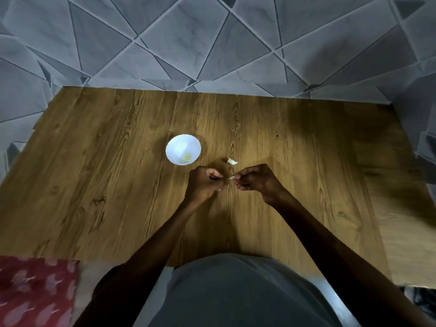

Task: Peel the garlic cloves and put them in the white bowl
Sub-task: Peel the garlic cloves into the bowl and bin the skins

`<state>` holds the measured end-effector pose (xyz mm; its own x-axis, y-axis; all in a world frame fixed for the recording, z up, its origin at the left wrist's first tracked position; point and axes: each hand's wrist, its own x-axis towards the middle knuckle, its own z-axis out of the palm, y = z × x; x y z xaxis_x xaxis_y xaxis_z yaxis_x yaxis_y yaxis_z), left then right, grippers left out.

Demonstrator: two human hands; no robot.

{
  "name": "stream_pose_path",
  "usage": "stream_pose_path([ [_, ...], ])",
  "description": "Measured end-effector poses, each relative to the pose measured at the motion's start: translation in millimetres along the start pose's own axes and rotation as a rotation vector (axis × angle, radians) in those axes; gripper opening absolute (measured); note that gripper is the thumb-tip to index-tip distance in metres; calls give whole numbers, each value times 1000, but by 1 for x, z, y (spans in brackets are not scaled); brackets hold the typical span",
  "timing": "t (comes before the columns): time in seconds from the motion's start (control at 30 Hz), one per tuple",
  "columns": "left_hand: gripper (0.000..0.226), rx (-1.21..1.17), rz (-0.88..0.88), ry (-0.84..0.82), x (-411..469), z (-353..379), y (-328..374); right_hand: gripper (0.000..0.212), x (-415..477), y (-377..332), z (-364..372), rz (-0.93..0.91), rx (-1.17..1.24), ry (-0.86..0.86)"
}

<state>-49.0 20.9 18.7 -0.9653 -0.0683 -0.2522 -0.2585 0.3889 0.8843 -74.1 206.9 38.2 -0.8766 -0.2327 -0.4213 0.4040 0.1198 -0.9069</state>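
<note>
Two hands close together above the middle of the surface (118,161). Right hand (256,179) with fingers curled, pinching a small white clove (232,177) between thumb and fingertips, the clove's tip toward the left. Left hand (204,184) just beside it, fingers curled in as well, thumb against forefinger; too small to tell whether gripping the clove, a shred of skin, or nothing. Both forearms bare, reaching in from the near edge. Just beyond the right hand, a second clove (232,161) lying loose on the wood, apart from both hands. Further left and toward the far edge, a white bowl (179,145), upright, near the left hand but not touching, with a pale yellow bit (187,157) inside by its near wall. At the near left corner, a red patterned cloth (35,291). Past the far edge, grey tiles (188,43) with triangular lines.
</note>
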Motion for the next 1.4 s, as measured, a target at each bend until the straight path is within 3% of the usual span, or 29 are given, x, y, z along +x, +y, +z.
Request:
stream_pose_path([
  [0.23,9,115,-26,-77,13,11,-17,13,8,16,5,-21,-60,131],
  [0.4,16,-246,-126,-134,6,16,-5,9,10,20,9,16,-40,188],
  [0.6,18,-453,-244,-118,2,12,7,5,15,23,9,-58,-120,187],
  [0.73,11,-823,-548,-223,5,3,14,13,12,23,6,-260,-234,171],
  [0.8,22,-984,-710,-228,6,0,16,10,11,26,8,-356,-246,193],
  [0.87,26,-1055,-763,-219,4,0,16,4,12,31,10,-411,-283,206],
  [0.93,15,-924,-603,-187,0,2,16,5,13,34,10,-399,-312,235],
  [1.0,8,-532,-230,-96,-5,6,15,9,11,31,11,-290,-215,253],
  [1.1,13,154,309,112,-9,13,12,11,8,20,17,97,145,207],
  [1.2,16,386,433,213,-14,16,13,9,12,11,16,384,339,77],
  [1.27,14,160,271,194,-17,17,16,9,12,11,17,387,371,73],
  [1.33,7,-357,-118,142,-15,18,25,7,6,12,20,233,269,149],
  [1.4,7,-875,-546,101,-9,14,34,6,5,13,22,-46,55,243],
])
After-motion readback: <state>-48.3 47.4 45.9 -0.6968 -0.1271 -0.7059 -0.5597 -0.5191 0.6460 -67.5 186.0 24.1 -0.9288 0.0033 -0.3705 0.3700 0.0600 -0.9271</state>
